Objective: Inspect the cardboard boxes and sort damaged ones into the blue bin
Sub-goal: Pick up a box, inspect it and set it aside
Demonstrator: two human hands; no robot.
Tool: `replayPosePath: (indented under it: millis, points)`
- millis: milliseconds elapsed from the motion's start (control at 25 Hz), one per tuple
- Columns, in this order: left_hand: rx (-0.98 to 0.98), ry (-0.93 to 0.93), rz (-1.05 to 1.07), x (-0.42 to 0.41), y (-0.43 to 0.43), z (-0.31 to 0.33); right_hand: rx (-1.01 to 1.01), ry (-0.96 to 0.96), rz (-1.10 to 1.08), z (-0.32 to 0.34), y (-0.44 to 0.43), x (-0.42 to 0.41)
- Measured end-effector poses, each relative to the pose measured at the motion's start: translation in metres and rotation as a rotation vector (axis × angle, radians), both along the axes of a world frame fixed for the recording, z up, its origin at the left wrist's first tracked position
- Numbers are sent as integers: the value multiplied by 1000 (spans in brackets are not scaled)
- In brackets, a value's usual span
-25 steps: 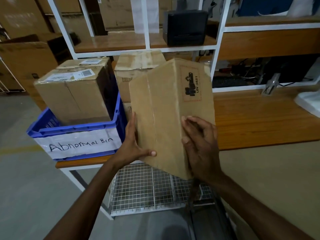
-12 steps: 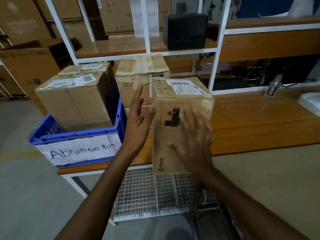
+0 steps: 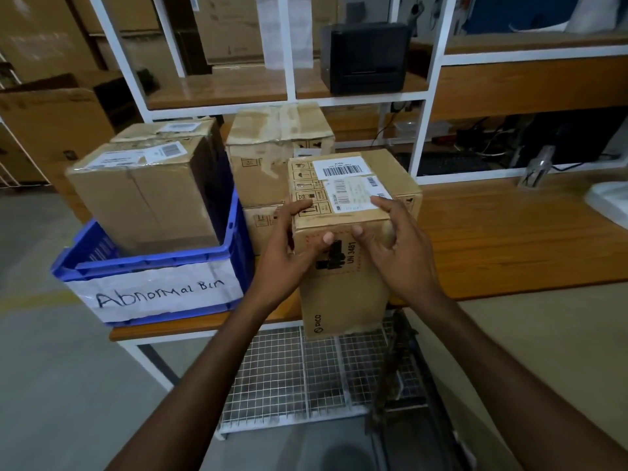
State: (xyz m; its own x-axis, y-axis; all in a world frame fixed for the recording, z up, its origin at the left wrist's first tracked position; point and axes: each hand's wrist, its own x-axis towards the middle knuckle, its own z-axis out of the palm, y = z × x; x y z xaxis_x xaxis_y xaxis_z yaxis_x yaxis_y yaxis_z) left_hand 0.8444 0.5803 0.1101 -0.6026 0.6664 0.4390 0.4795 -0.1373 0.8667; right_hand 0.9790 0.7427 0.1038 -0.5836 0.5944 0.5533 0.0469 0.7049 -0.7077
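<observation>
Two hands, left (image 3: 289, 253) and right (image 3: 401, 246), clasp one box (image 3: 343, 294); two boxes (image 3: 146, 198) fill the blue bin (image 3: 238, 232).

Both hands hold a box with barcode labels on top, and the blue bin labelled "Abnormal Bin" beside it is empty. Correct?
Not quite. In the head view the blue bin already holds two boxes. The rest stands: both hands, left hand and right hand, hold the labelled box.

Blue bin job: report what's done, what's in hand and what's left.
Done: two cardboard boxes already sit in the blue bin labelled "Abnormal Bin". In hand: the left hand and right hand hold a labelled box upright over the table edge, under inspection; no clear damage shows on its visible faces. Left: two stacked boxes behind it on the table appear unsorted.
</observation>
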Motion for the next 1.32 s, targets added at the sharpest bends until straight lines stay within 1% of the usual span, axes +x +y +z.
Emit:
replayPosePath:
  millis: [120,200,320,400,480,600,680,800,840,920,1000,1080,1160,1240,1320]
  points:
    - [47,-93,26,6,4,9,-10,-32,-4,2,2,5]
    - [56,-96,37,4,6,11,-39,-14,-9,2,0,2]
    - [65,-42,73,-2,7,7,-71,19,-35,5,-1,-2]
    - [-3,20,81,-8,2,-3,-122,11,-7,3,-1,0]
    - [-77,43,79,-4,-5,-19,-223,-18,29,-12,-4,5]
    - [-56,-48,135,8,-8,-39,-315,-20,-15,-35,-5,8]
    - [-44,-51,157,13,-9,-47,-343,-62,-3,-38,-2,10]
    - [-206,-12,82,9,-12,-67,-387,-215,89,-48,0,10]
    - [-256,-27,79,9,-12,-75,-403,-245,86,-55,-2,11]
    - [-277,-47,131,15,-14,-85,-398,-249,49,-63,-7,17]
    - [-229,-23,224,23,-18,-69,-327,-214,-10,-51,-12,24]
    - [-198,-9,323,28,-20,-44,-281,-154,-23,-36,-14,29]
    - [-182,27,382,34,-20,-26,-338,-88,19,-29,-21,28]
    - [-171,66,391,35,-15,-16,-365,-51,-7,-24,-25,22]
    - [-165,16,374,29,-13,-15,-384,-79,-1,-19,-18,19]
